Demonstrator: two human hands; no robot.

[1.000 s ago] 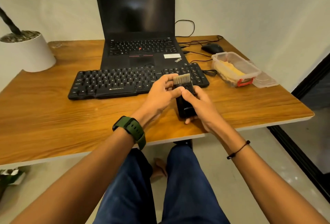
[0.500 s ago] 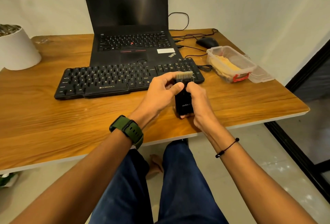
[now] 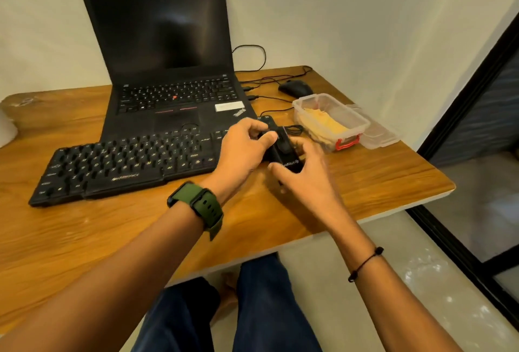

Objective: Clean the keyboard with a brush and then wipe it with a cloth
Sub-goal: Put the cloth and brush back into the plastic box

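We see the left hand [image 3: 243, 147] curled around the upper end of the black brush [image 3: 283, 152], thumb pressed on its top. The right hand [image 3: 304, 174] pinches the brush's lower end between thumb and fingers, though motion blur softens it. Both hold the brush over the right end of the black keyboard [image 3: 120, 165], which lies on the wooden table [image 3: 379, 172] in front of the laptop [image 3: 168, 71]. A clear container [image 3: 331, 120] holding a yellow cloth [image 3: 323, 124] stands just right.

One camera sits on the person's head; it looks forward and down, close over the wooden table [image 3: 84, 239]; the keyboard [image 3: 126, 163] lies near, the laptop [image 3: 168, 43] stands farther back by the wall.
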